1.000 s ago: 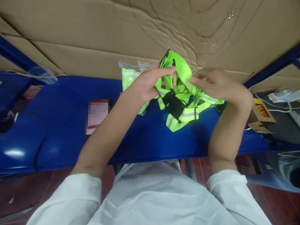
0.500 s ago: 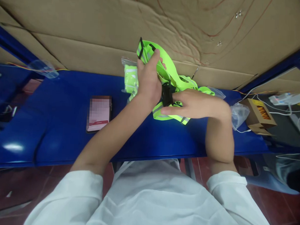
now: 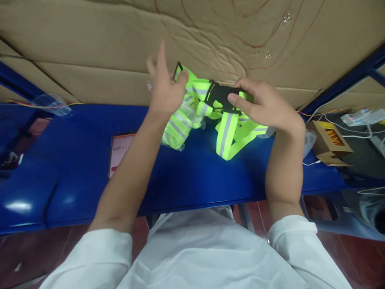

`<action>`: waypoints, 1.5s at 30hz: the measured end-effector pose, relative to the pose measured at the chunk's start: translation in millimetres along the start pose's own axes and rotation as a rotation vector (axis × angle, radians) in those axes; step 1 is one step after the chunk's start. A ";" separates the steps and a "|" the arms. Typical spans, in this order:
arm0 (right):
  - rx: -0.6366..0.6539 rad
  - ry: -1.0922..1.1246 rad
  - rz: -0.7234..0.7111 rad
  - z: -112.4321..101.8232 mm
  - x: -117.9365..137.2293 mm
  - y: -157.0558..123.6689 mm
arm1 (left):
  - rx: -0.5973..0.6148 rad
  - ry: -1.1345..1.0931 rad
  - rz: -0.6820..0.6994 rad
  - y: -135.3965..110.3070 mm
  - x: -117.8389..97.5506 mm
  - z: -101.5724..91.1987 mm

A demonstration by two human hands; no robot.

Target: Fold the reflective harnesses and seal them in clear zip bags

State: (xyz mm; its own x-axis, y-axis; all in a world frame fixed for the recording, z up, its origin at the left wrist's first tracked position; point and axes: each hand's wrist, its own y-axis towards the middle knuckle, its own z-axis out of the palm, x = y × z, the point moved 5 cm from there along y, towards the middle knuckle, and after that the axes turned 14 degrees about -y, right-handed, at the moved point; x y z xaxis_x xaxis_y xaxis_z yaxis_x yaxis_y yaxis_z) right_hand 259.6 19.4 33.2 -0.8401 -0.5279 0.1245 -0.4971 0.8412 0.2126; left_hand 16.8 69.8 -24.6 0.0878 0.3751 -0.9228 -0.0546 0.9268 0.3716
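Note:
A neon yellow-green harness of reflective straps (image 3: 226, 135) with grey stripes hangs between my hands, above the blue table. My right hand (image 3: 265, 100) pinches the black panel (image 3: 224, 97) where the straps meet, thumb in front. At the harness's left end, my left hand (image 3: 167, 91) has its thumb against a strap beside a black slider buckle (image 3: 178, 71). Its index finger points up, and the other fingers are partly hidden. Below the left hand, folded reflective straps in a clear plastic bag (image 3: 178, 129) lie on the table.
A phone (image 3: 118, 154) lies on the blue table (image 3: 81, 157), partly behind my left forearm. A clear plastic cup (image 3: 53, 105) is on its side at the left. To the right are an open cardboard box (image 3: 330, 143) and white cables. Cardboard (image 3: 89, 35) forms the back wall.
My right hand has turned and risen, now pinching the black panel. My left hand has moved left and raised its index finger. The harness is spread wider, its loops hanging.

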 end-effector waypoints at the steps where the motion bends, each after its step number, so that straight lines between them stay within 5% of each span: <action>1: 0.005 0.015 -0.004 1.0 0.6 0.8 | -0.031 0.175 0.204 -7.4 -18.2 0.9; 4: -0.045 0.075 -0.037 1.6 1.1 4.1 | 0.249 0.479 0.525 -35.0 -55.6 26.4; 6: -0.090 0.114 -0.059 0.4 1.1 5.4 | 0.411 0.598 0.535 -47.6 -65.5 38.9; 9: -0.094 0.144 -0.081 0.1 3.1 5.9 | 0.502 0.762 0.447 -53.0 -66.2 46.3; 26: -0.071 0.162 -0.175 21.5 4.6 17.5 | 0.481 0.900 0.216 -46.0 -51.8 43.8; 34: 0.029 0.167 -0.194 28.1 -2.2 16.8 | 0.512 0.902 0.238 -42.4 -46.0 42.8; 40: 0.151 0.010 -0.062 19.2 -5.3 10.1 | 0.543 0.748 0.216 -35.6 -47.8 35.6; 45: 0.110 0.000 0.078 -3.1 -19.4 -10.3 | 0.335 0.551 0.231 -24.5 -53.0 9.7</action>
State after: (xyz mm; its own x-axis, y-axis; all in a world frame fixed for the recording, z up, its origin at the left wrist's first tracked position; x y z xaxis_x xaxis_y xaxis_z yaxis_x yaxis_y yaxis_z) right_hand 281.7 20.6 31.5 -0.8771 -0.4604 0.1368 -0.4511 0.8875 0.0943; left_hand 23.0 27.4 16.2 -0.4130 0.5827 -0.6999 0.3076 0.8126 0.4950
